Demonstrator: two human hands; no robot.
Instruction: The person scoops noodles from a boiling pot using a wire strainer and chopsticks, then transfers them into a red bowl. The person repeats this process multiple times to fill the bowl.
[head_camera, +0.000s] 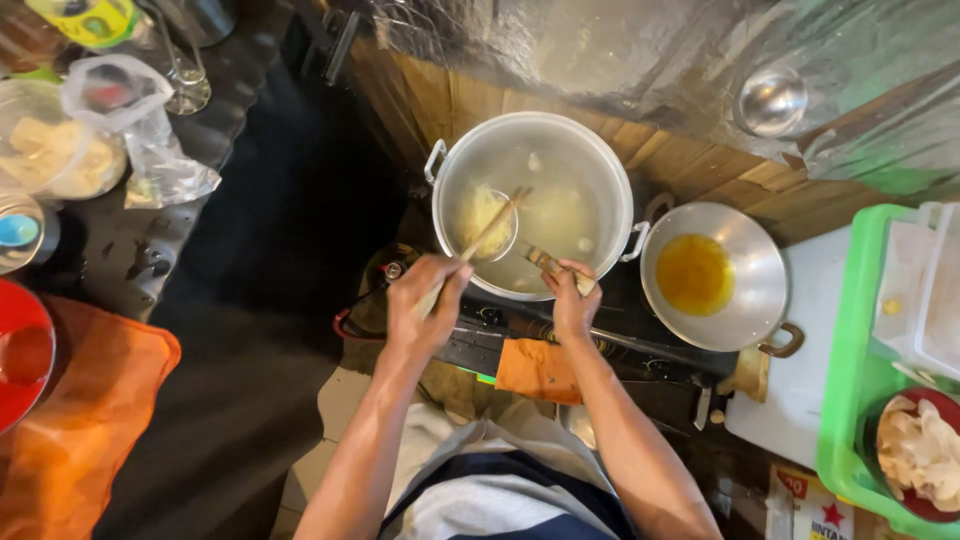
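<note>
**Noodles in the strainer ladle over the big pot**

Noodles (480, 215) sit as a pale yellow heap in a small strainer ladle (488, 225), which is dipped in the cloudy water of the large aluminium pot (600, 170) at the middle of the scene. The left hand (425, 305) is clenched around a pair of wooden chopsticks (480, 240), and their tips reach into the noodle heap. The right hand (572, 300) grasps the wooden handle (555, 268) of the ladle at the near rim of the pot. Both hands are just above the stove (500, 340) (an orange cloth (538, 370) lies on its near edge).

To the right of the pot, touching its side handle, stands a smaller wok (750, 300) with yellow oil (695, 273) in it. Further right is a green tray (850, 400) with a red bowl of pale crackers (920, 450).

In my judgement, the loosening goes well when the ladle is kept level and low in the water, so the noodles do not spill over its rim. The chopsticks should lift and spread the strands gently, not press them down. The wrists are better kept back from the steam and the hot rim.
</note>
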